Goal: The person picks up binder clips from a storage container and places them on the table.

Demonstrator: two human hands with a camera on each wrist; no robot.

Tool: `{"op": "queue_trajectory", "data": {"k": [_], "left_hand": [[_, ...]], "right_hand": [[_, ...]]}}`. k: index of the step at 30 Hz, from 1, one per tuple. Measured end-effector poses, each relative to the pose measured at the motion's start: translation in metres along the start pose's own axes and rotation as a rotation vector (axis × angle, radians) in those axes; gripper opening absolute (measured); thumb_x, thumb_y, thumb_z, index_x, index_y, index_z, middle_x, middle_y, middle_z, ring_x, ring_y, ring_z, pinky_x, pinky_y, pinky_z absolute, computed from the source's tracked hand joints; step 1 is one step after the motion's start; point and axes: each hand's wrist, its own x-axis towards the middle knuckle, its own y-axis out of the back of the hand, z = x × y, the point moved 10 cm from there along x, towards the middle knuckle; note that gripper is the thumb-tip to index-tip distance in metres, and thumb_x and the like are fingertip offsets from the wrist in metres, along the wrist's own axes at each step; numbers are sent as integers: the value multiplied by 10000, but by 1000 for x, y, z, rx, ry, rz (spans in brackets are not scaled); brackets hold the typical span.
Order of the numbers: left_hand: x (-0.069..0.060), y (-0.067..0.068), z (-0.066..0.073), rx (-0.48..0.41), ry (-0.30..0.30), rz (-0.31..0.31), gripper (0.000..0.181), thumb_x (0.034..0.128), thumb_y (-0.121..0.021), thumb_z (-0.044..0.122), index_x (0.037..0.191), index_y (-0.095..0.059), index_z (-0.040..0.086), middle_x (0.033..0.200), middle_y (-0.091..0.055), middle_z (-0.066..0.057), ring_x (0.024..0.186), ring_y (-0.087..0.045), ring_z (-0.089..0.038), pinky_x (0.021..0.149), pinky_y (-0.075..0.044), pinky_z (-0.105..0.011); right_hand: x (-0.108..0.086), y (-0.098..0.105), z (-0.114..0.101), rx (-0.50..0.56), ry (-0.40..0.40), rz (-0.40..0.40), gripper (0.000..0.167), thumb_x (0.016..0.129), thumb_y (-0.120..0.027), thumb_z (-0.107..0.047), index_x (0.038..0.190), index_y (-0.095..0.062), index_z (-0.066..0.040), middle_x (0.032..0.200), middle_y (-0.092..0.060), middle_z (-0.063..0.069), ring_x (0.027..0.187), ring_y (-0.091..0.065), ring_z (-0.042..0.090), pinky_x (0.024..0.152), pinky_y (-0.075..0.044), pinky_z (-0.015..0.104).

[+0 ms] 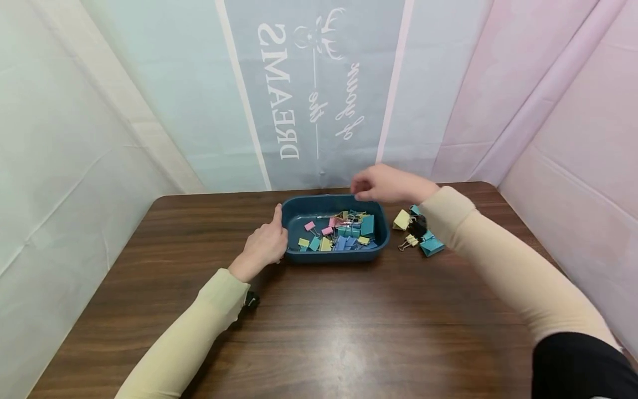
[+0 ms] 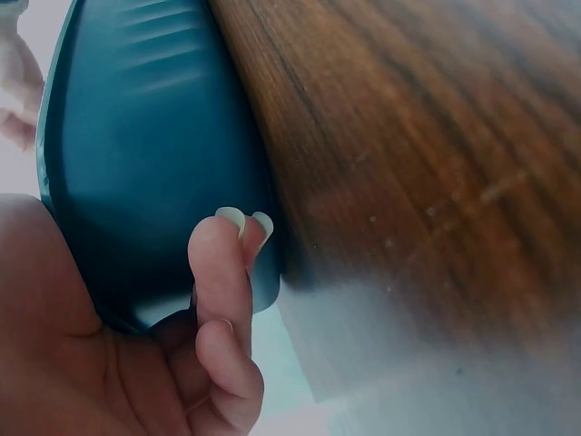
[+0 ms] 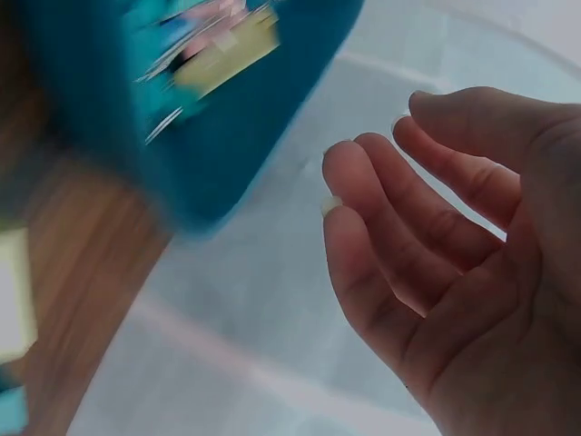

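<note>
A dark teal plastic bin stands near the back of the table, holding several binder clips in pink, yellow, teal and blue. At its left end my left hand grips the bin, one finger stretched along the side by the rim. In the left wrist view, other fingers bend against the bin's outer wall. Over the back right corner hovers my right hand, apart from the rim. Its fingers are loosely curved, with nothing between them in the right wrist view.
Right of the bin, a small pile of loose binder clips in teal, yellow and black lies partly behind the right sleeve. A black object sits beside the left sleeve. A printed curtain hangs behind the table.
</note>
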Motion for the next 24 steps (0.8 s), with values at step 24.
{"op": "queue_trajectory", "data": {"k": [24], "left_hand": [[1, -2, -3, -13, 10, -25, 686, 1062, -357, 254, 1601, 46, 116, 611, -608, -74, 470, -600, -214, 452, -453, -348]], "right_hand": [[96, -107, -58, -41, 50, -236, 220, 952, -678, -135, 1164, -719, -97, 1025, -677, 6, 895, -622, 133, 842, -521, 319]]}}
